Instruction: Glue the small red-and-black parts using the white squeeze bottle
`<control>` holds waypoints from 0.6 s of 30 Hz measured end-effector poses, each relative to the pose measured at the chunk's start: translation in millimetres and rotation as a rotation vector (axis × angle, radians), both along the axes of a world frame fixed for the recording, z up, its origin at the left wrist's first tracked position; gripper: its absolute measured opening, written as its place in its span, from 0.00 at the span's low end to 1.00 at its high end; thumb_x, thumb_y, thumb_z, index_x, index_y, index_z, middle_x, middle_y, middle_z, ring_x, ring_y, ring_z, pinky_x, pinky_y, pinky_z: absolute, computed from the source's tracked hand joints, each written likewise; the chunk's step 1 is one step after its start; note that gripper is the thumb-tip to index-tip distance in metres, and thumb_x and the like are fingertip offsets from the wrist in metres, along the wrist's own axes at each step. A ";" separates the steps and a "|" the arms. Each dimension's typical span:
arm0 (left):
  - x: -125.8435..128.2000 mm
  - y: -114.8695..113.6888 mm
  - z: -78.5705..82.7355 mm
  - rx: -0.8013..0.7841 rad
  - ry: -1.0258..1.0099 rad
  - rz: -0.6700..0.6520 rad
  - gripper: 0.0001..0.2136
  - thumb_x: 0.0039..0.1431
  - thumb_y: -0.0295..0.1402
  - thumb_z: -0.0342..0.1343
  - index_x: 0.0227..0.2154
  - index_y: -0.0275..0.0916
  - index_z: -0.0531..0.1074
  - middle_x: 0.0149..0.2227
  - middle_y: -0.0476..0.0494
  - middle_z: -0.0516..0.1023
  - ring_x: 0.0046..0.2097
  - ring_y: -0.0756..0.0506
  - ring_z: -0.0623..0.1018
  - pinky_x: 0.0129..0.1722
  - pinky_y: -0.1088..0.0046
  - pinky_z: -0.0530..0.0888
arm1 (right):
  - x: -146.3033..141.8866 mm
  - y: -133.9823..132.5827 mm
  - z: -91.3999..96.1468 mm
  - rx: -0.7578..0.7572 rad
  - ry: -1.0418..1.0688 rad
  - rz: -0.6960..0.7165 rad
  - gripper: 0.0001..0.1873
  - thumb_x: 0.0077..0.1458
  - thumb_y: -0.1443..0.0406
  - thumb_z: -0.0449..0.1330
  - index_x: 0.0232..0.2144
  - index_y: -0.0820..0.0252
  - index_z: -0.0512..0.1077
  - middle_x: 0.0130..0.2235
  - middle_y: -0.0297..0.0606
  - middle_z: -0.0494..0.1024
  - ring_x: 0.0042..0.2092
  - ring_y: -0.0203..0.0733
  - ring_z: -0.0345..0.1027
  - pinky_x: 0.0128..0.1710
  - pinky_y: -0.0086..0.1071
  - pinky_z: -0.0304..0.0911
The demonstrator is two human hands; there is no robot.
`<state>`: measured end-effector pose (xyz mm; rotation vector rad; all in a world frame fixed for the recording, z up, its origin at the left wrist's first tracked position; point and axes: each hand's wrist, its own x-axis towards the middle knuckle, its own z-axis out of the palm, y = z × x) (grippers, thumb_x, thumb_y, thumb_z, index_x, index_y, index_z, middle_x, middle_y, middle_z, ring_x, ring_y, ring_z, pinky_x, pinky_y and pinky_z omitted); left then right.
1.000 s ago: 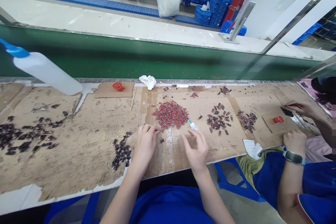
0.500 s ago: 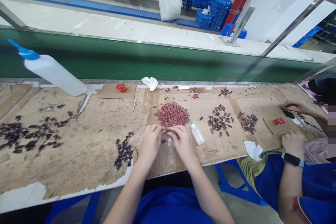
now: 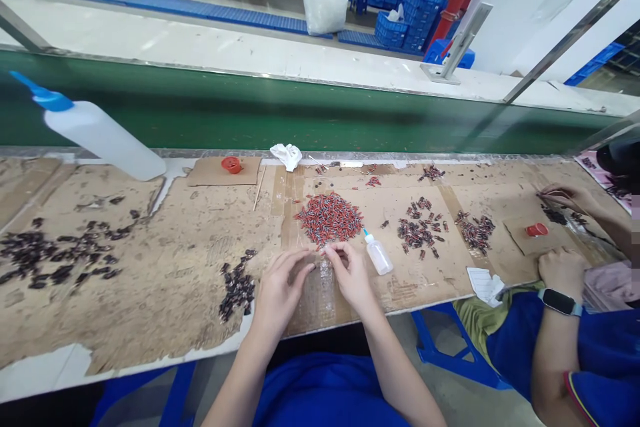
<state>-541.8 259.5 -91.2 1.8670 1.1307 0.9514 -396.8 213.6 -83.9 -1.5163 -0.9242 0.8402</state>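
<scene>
My left hand [image 3: 281,285] is just below a pile of small red-and-grey parts [image 3: 330,217], its thumb apart from its forefinger. A tiny dark part [image 3: 313,267] shows at the thumb's tip; whether the thumb touches it is unclear. At the near edge of the pile, my right hand [image 3: 351,278] has thumb and forefinger pinched together. What lies in that pinch is too small to make out. Right of this hand lies a small clear bottle [image 3: 380,256] with a blue tip. Dark parts [image 3: 237,287] lie in a heap to the left of my left hand.
A large white bottle [image 3: 103,137] with a blue nozzle leans at the left. A red cup [image 3: 231,165] stands on cardboard. Dark-red parts [image 3: 420,230] lie to the right. Farther right, a co-worker's hand [image 3: 563,273] rests near another red cup [image 3: 537,229]. A green wall [image 3: 225,110] bounds the bench's back.
My hands, fingertips together before, have come slightly apart. The left thumb has dropped away from its forefinger to the dark part. My right fingertips have stayed at the pile's edge.
</scene>
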 end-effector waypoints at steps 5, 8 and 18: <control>-5.6 -2.1 -11.2 0.222 0.145 0.006 0.11 0.61 0.39 0.52 0.31 0.44 0.78 0.42 0.40 0.80 0.48 0.38 0.75 0.49 0.57 0.73 | -0.6 -10.6 -0.7 -0.088 -0.140 0.014 0.11 0.56 0.59 0.59 0.28 0.59 0.74 0.29 0.37 0.79 0.29 0.39 0.73 0.31 0.31 0.68; -3.2 -3.4 -9.5 0.181 0.107 -0.042 0.10 0.63 0.37 0.50 0.32 0.43 0.77 0.38 0.42 0.81 0.44 0.41 0.77 0.46 0.62 0.75 | -3.9 -13.2 1.3 -0.102 -0.091 0.017 0.10 0.55 0.59 0.60 0.27 0.60 0.74 0.28 0.37 0.80 0.28 0.39 0.74 0.29 0.30 0.68; 1.9 -13.0 16.9 -0.024 -0.079 -0.016 0.09 0.59 0.39 0.54 0.31 0.42 0.77 0.32 0.45 0.80 0.36 0.45 0.80 0.39 0.70 0.78 | -10.1 -16.4 8.2 -0.049 0.080 0.031 0.13 0.55 0.55 0.60 0.28 0.59 0.70 0.29 0.37 0.79 0.29 0.39 0.76 0.31 0.31 0.72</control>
